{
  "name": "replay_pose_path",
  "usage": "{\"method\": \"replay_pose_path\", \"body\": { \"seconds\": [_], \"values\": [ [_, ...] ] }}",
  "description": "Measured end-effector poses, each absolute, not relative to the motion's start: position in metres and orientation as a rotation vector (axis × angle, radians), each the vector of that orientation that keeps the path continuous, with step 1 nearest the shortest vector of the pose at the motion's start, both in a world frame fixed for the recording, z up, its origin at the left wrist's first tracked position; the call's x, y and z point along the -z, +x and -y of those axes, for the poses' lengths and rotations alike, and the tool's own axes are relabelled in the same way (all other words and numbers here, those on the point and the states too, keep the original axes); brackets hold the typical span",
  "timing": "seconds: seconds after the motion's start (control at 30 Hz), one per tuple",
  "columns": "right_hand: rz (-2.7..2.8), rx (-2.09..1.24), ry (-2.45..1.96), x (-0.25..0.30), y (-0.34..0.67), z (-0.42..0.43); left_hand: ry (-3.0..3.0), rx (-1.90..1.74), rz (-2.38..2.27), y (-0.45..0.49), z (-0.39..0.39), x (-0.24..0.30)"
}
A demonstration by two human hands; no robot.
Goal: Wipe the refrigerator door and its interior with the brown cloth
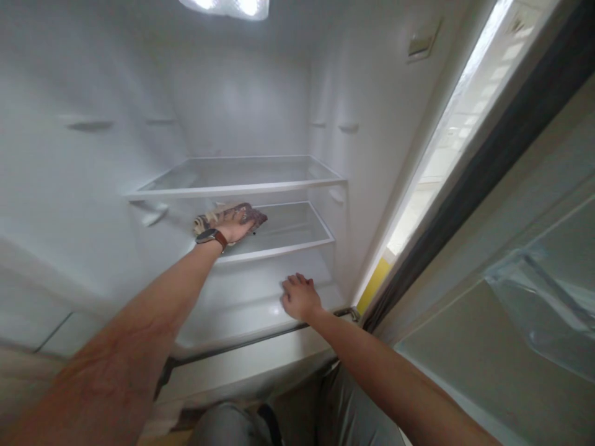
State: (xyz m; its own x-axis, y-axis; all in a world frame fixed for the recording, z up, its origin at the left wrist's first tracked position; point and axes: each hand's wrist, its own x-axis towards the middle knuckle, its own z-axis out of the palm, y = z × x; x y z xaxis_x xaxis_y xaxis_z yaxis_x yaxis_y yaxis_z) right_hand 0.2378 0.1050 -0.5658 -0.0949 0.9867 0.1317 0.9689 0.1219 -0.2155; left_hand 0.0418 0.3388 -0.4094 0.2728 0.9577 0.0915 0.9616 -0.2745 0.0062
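A patterned brown and beige cloth (255, 217) lies bunched on the lower glass shelf (297, 226) of the refrigerator. My left hand (235, 228) is on this cloth, pressing it against the shelf near its left side; a dark watch with a brown strap (211, 236) sits on that wrist. Some of the cloth is hidden under the palm. Lower and to the right, my right hand (300, 297) is closed, its fingers curled, over the white floor of the compartment near the front. I see nothing held in it.
Above the cloth spans a second glass shelf (251, 173) with a white front edge. Shelf supports (348, 128) jut from the side walls. On the right stands the open door with a dark gasket (446, 204) and a clear bin (543, 303). A lamp (227, 7) shines overhead.
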Motion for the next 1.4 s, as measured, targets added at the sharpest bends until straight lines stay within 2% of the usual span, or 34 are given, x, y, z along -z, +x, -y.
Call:
{"method": "replay_pose_path", "body": {
  "seconds": [0.3,0.53,0.73,1.17,1.4],
  "values": [
    [2.147,-0.121,-1.91,0.561,0.236,-0.1,-2.489,0.026,1.982,0.043,-0.246,0.399],
    [2.145,-0.117,-1.917,0.559,0.235,-0.098,-2.471,0.017,2.04,0.045,-0.219,0.395],
    [2.149,-0.123,-1.92,0.563,0.236,-0.102,-2.453,-0.003,2.044,0.053,-0.24,0.394],
    [2.17,-0.103,-1.949,0.567,0.236,-0.107,-2.506,0.17,2.05,0.095,-0.343,0.398],
    [2.167,-0.102,-1.941,0.567,0.237,-0.106,-2.509,0.183,2.037,0.098,-0.344,0.401]
  ]
}}
